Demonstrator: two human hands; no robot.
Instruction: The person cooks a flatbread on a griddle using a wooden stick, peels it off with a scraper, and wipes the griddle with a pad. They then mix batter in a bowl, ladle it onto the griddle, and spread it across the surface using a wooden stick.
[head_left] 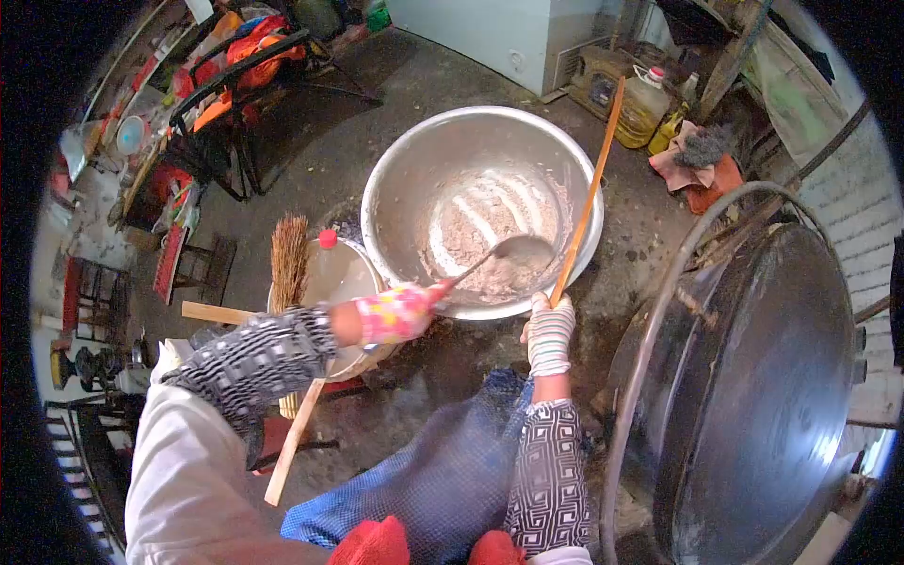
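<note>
A large metal basin [379, 169] stands on the floor in front of me, with a pale pinkish-brown, streaked wet mixture [476, 215] across its bottom. My left hand [400, 314], in a pink patterned glove, is closed on the handle of a ladle [524, 250]. The ladle's bowl rests in or just over the mixture at the basin's near right. My right hand [549, 334], in a white striped glove, grips the lower end of a long flat wooden stick [595, 184]. That stick slants upward past the basin's right rim; whether it touches the rim I cannot tell.
Beside the basin, a white bucket [356, 273] has a straw whisk broom [290, 250] and a red-capped bottle [328, 247] at it. At right leans a big dark round pan [753, 405] behind a metal hoop [633, 395]. An oil jug [643, 108] stands behind.
</note>
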